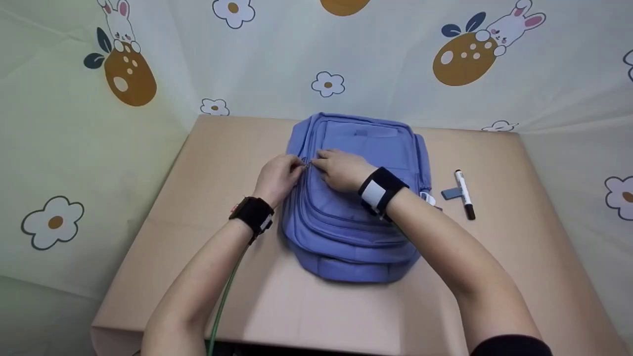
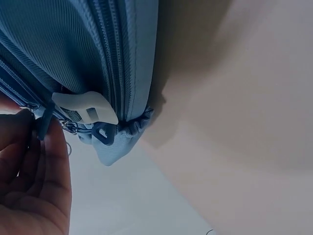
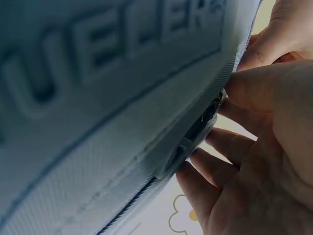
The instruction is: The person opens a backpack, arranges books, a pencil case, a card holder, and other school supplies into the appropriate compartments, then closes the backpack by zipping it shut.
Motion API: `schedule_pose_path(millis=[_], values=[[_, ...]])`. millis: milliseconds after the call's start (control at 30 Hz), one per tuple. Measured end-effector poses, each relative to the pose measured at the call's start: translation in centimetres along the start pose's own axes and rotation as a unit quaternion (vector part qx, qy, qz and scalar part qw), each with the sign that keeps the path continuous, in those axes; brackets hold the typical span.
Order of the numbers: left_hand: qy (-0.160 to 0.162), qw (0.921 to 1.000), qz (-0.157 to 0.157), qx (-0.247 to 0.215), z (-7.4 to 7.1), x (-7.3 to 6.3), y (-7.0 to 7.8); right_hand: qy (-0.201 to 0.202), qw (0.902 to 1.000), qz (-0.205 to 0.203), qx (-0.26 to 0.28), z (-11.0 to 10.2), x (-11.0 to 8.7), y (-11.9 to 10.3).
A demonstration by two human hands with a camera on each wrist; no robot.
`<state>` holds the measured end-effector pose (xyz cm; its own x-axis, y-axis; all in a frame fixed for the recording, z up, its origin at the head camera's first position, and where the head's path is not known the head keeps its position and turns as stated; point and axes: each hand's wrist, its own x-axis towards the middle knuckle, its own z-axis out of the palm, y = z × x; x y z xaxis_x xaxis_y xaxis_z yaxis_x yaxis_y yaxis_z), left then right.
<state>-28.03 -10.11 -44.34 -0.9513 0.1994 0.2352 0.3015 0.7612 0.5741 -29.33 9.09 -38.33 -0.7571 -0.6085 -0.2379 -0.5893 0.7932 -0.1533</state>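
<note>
A blue backpack (image 1: 366, 153) lies on the table with its zipped front facing up. At its left edge my left hand (image 1: 278, 179) pinches a dark blue zipper pull (image 2: 45, 121) between thumb and fingers. A pale plastic buckle piece (image 2: 88, 107) shows beside those fingertips in the left wrist view. My right hand (image 1: 345, 170) reaches across the front to the same edge, close to the left one. In the right wrist view its thumb and forefinger pinch the bag's edge by the zipper (image 3: 208, 115), while the other fingers lie along the seam. Raised lettering (image 3: 102, 44) crosses the fabric there.
Right of the backpack, a white marker with a black cap (image 1: 465, 195) lies against a small grey-blue piece (image 1: 450, 193). Brown covering (image 1: 198, 237) spreads over the table. A patterned curtain (image 1: 277, 54) stands behind it. A green cable (image 1: 225, 296) runs from the left wrist.
</note>
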Motion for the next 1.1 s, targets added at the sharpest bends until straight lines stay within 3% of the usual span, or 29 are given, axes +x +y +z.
schedule_pose_path(millis=[300, 700, 1100], values=[[0.019, 0.9983, 0.046, 0.031, 0.2, -0.9, -0.2, -0.001, 1.0000, 0.005, 0.004, 0.3, 0.2, -0.3], [0.026, 0.9909, 0.127, 0.039, -0.5, -4.7, 0.7, 0.002, 0.9999, 0.005, 0.014, 0.5, 0.1, -0.1], [0.029, 0.9921, 0.120, 0.021, 0.1, -5.5, 0.9, 0.004, 0.9999, 0.006, 0.015, 0.5, -0.4, 0.1]])
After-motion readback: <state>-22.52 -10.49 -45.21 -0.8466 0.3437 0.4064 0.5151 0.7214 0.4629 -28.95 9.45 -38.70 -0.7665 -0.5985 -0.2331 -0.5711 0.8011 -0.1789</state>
